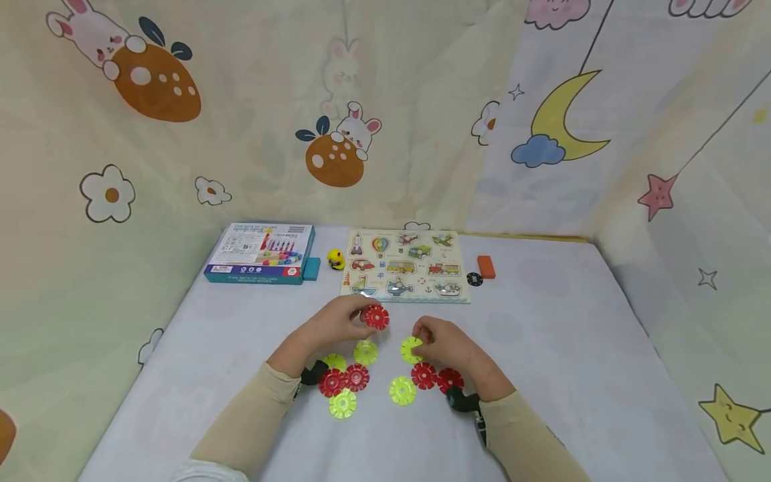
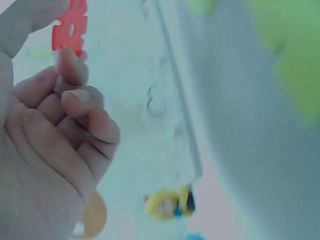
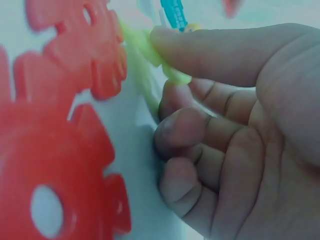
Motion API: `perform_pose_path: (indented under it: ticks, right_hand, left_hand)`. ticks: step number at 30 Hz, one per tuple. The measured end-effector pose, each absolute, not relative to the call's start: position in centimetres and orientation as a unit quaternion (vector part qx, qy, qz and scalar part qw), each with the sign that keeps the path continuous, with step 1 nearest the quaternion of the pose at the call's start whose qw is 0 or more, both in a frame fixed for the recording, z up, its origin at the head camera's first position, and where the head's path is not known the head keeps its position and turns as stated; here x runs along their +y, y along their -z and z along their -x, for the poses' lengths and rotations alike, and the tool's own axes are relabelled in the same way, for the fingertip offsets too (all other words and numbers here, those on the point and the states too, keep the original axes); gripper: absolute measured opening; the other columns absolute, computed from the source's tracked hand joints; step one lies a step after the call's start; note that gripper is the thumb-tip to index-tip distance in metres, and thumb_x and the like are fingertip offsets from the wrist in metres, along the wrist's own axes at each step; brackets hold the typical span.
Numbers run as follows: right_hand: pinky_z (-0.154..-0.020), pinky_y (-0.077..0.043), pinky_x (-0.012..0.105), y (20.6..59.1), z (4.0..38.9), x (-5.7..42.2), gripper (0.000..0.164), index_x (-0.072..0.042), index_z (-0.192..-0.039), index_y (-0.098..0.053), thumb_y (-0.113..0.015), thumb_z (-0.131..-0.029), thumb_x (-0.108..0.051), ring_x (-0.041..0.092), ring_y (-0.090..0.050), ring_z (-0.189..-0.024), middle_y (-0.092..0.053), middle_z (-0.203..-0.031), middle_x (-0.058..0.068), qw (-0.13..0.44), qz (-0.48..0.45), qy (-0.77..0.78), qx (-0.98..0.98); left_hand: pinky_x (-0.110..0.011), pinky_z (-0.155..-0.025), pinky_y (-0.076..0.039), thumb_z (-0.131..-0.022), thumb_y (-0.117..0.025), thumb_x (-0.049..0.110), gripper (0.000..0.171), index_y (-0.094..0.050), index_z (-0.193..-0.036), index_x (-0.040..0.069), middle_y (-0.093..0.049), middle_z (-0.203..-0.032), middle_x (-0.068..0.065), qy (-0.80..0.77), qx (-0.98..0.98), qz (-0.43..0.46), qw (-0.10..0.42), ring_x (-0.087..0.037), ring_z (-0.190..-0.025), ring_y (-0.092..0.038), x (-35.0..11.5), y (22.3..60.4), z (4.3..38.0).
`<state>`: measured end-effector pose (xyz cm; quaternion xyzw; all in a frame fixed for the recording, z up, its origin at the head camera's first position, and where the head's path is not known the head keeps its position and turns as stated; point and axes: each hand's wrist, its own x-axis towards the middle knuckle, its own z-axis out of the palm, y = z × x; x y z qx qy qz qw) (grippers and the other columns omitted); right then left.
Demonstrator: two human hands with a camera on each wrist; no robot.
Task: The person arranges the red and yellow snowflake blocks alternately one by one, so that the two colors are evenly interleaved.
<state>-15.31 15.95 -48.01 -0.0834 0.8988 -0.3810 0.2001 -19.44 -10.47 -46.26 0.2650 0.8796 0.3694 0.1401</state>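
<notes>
My left hand [image 1: 334, 325] pinches a red notched plastic disc [image 1: 377, 317] between thumb and finger, raised over the white table; the left wrist view shows this red disc [image 2: 70, 32] almost edge-on. My right hand [image 1: 450, 345] pinches a yellow-green notched disc [image 1: 409, 349] by its edge, seen also as a yellow-green rim [image 3: 175, 75] in the right wrist view. Below the right hand lie two red discs [image 1: 424, 375] and a yellow-green disc [image 1: 402, 391]. By the left hand, red discs [image 1: 357, 377] and yellow-green discs [image 1: 343, 404] are grouped, one yellow-green disc partly hidden.
Behind the hands lies a wooden picture puzzle board [image 1: 406, 266]. To its left are a yellow toy duck [image 1: 336, 260], a blue block [image 1: 311, 269] and a flat box [image 1: 260, 253]. An orange block [image 1: 486, 267] and a black round chip [image 1: 474, 279] lie right of the board.
</notes>
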Motion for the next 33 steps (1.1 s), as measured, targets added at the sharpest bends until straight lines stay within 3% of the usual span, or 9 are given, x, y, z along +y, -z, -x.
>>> perform_pose_path:
  ticks: [4, 9, 15, 24, 33]
  right_hand:
    - [-0.06, -0.045, 0.031, 48.3, 15.6, 16.2, 0.024, -0.025, -0.102, -0.063, -0.075, -0.081, -0.027, 0.02, -0.052, -0.079, -0.055, -0.083, 0.002, 0.204, 0.088, 0.385, 0.896]
    - [-0.07, -0.046, 0.032, 48.5, 15.8, 16.3, 0.026, -0.031, -0.108, -0.066, -0.072, -0.083, -0.029, 0.02, -0.05, -0.091, -0.058, -0.096, -0.004, 0.211, 0.086, 0.372, 0.9]
    - [-0.076, -0.046, 0.032, 48.6, 16.0, 16.5, 0.032, -0.033, -0.115, -0.066, -0.07, -0.084, -0.03, 0.019, -0.048, -0.097, -0.057, -0.109, -0.006, 0.208, 0.091, 0.367, 0.902]
    - [-0.065, -0.045, 0.031, 48.6, 16.3, 16.8, 0.038, -0.026, -0.117, -0.067, -0.075, -0.08, -0.03, 0.02, -0.048, -0.089, -0.056, -0.09, 0.0, 0.223, 0.095, 0.397, 0.885]
    - [-0.063, -0.045, 0.032, 48.1, 16.5, 17.4, 0.05, -0.023, -0.12, -0.064, -0.081, -0.074, -0.028, 0.021, -0.052, -0.081, -0.056, -0.085, 0.004, 0.245, 0.094, 0.406, 0.875]
  left_hand:
    - [-0.031, -0.076, -0.048, -0.078, -0.077, 0.03, 0.051, -0.06, -0.126, 0.024, -0.058, -0.104, 0.007, -0.412, 0.875, -0.23, 0.107, -0.017, -0.091, -0.051, -13.1, 45.4, 19.8]
    - [-0.033, -0.075, -0.048, -0.074, -0.077, 0.046, 0.058, -0.06, -0.126, 0.027, -0.056, -0.114, 0.002, -0.438, 0.88, -0.162, 0.092, -0.021, -0.095, -0.049, -17.3, 44.9, 19.7]
    - [-0.033, -0.066, -0.042, -0.071, -0.074, 0.055, 0.065, -0.059, -0.128, 0.027, -0.049, -0.091, -0.008, -0.426, 0.896, -0.093, 0.087, -0.024, -0.09, -0.045, -21.7, 45.4, 20.1]
    - [-0.031, -0.064, -0.042, -0.071, -0.077, 0.051, 0.066, -0.059, -0.128, 0.026, -0.049, -0.082, -0.009, -0.394, 0.904, -0.036, 0.16, -0.023, -0.087, -0.047, -25.8, 48.1, 21.3]
    - [-0.032, -0.063, -0.042, -0.073, -0.078, 0.046, 0.059, -0.061, -0.126, 0.025, -0.05, -0.079, -0.007, -0.348, 0.92, -0.046, 0.173, -0.022, -0.089, -0.047, -26.4, 49.3, 21.6]
